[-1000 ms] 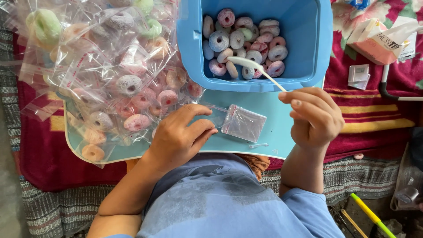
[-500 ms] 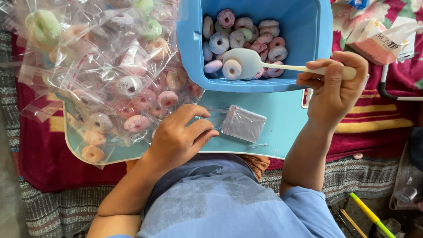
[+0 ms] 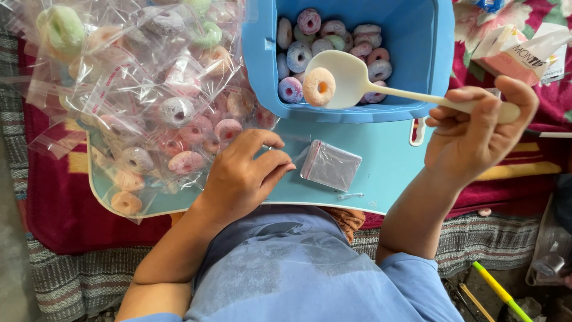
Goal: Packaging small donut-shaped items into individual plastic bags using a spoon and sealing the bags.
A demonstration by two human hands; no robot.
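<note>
Ring candy (image 3: 319,87) rides flat in bowl of our white spoon (image 3: 351,80), over blue tub (image 3: 429,42). We judge it light, stiff, sugar-crusted, prone to roll off; best taken by rim. Spoon's long axis runs left-right, bowl pointing left. Our right hand (image 3: 473,134) pinches handle. Our left hand (image 3: 244,176) presses small clear bag (image 3: 330,166) edge on blue tray (image 3: 387,179).

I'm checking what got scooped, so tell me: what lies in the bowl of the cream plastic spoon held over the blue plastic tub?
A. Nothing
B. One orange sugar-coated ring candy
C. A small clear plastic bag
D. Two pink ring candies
B: the cream plastic spoon in the right hand carries a single orange sugar-coated ring candy above the blue plastic tub.
</note>
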